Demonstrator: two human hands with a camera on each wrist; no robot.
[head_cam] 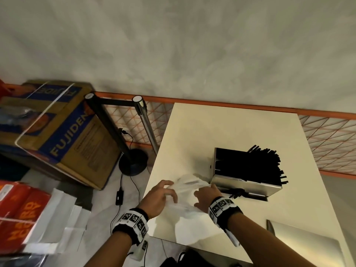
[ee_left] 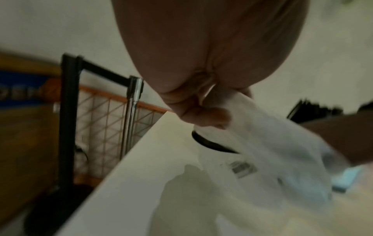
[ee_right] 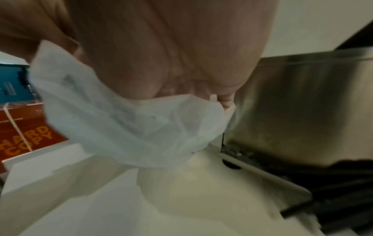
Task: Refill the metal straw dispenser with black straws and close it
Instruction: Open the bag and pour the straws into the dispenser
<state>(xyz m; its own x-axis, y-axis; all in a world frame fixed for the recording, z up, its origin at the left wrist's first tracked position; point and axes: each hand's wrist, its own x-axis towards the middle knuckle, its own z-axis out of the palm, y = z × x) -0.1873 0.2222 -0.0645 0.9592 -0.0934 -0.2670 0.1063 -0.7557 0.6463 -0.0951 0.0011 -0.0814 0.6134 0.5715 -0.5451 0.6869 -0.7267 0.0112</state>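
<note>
The metal straw dispenser (head_cam: 244, 185) stands open on the cream table (head_cam: 221, 128), packed with black straws (head_cam: 250, 164) that stick out past its right side. A few straws lie in its front tray (head_cam: 240, 193). Just left of it, both hands hold an empty clear plastic bag (head_cam: 185, 191) above the table. My left hand (head_cam: 163, 191) pinches the bag's left part (ee_left: 262, 143). My right hand (head_cam: 204, 195) grips its right part (ee_right: 131, 124), close to the dispenser's steel wall (ee_right: 302, 103).
A flat metal lid (head_cam: 300, 241) lies at the table's near right corner. Left of the table stand two barrier posts (head_cam: 143, 120), a cardboard box (head_cam: 63, 132) and red packs (head_cam: 21, 211) on the floor. An orange mesh fence (head_cam: 327, 143) runs behind.
</note>
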